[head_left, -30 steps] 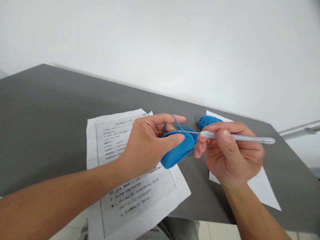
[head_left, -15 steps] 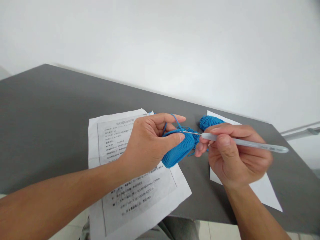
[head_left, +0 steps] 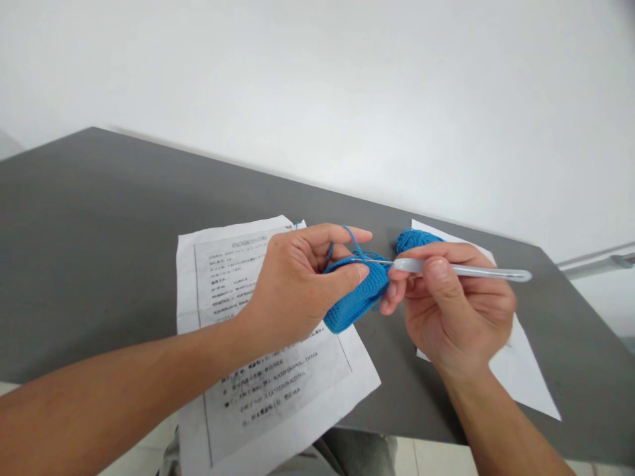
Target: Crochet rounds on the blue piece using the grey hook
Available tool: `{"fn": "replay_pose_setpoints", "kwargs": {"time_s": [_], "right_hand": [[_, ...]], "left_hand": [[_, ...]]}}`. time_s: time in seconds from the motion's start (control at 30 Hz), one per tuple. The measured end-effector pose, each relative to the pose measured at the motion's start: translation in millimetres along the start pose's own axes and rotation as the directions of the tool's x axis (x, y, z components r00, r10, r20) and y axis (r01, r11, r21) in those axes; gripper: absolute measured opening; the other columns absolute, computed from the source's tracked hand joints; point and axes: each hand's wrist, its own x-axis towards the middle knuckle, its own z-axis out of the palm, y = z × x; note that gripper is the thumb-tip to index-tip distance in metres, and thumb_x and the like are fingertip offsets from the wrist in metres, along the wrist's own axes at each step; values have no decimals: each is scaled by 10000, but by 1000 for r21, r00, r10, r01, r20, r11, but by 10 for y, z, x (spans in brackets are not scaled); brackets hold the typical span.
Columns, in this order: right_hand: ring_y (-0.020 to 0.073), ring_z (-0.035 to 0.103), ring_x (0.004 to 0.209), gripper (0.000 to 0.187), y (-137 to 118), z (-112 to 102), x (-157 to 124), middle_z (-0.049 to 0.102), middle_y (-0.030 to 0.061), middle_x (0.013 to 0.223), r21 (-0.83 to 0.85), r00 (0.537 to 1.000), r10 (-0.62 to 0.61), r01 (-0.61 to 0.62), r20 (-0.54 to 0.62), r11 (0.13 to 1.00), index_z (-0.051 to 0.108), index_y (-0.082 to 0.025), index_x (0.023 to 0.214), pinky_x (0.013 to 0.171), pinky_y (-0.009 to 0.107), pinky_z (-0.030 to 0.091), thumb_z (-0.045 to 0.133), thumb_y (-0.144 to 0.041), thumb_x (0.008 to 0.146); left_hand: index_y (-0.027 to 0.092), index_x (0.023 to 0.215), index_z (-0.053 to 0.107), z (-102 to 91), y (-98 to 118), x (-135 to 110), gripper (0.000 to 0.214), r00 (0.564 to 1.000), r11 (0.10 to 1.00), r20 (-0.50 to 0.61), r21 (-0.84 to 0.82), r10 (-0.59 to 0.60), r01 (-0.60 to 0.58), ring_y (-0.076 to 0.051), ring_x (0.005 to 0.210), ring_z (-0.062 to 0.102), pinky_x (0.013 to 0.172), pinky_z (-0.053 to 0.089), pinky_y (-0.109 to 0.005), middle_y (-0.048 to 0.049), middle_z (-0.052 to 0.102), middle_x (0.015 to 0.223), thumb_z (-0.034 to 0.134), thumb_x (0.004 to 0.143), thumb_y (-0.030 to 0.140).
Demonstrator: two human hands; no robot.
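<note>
Your left hand [head_left: 302,287] pinched the blue crocheted piece [head_left: 347,307] above the right edge of the printed sheet [head_left: 354,383]; your right hand [head_left: 464,317] had its fingers closed around the hook [head_left: 489,272]. Many rows stood worked; the rim seemed unfinished, with the yarn ball [head_left: 415,239] right of the sheet.

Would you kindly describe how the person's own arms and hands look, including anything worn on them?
The left hand and right hand are ungloved, with no rings visible, though some fingers are partly hidden. The left forearm and right forearm are bare where they show: no sleeve, watch or bracelet appears.
</note>
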Motion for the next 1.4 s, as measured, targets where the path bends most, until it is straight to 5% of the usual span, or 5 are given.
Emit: {"fn": "replay_pose_setpoints", "kwargs": {"time_s": [0.37, 0.63, 1.4], "right_hand": [[163, 760, 580, 114, 63, 78, -54, 821, 30, 838, -19, 992, -82, 80, -91, 997, 827, -199, 1028, 498, 302, 692, 768, -287, 986], [195, 771, 578, 152, 54, 57, -51, 779, 32, 820, -44, 990, -139, 137, -31, 990, 817, -199, 1063, 487, 349, 708, 712, -301, 1023], [212, 768, 683, 125, 25, 52, -83, 760, 56, 902, -156, 975, -215, 204, -59, 967, 819, -240, 1071, 536, 392, 715, 712, -239, 1007]], "left_hand": [[148, 1024, 814, 33, 9, -8, 267, 996, 990, 3, -111, -88, 87, -127, 625, 655, 605, 529, -242, -6, 741, 732, 854, 760, 166], [124, 1109, 807, 9, 29, -14, 364, 996, 985, 0, -148, -93, 92, -95, 609, 605, 562, 496, -191, 31, 680, 685, 878, 753, 149], [135, 1099, 810, 15, 39, -9, 325, 999, 997, -38, -68, -38, 36, -94, 631, 606, 594, 512, -194, 35, 671, 694, 849, 776, 134]]}}
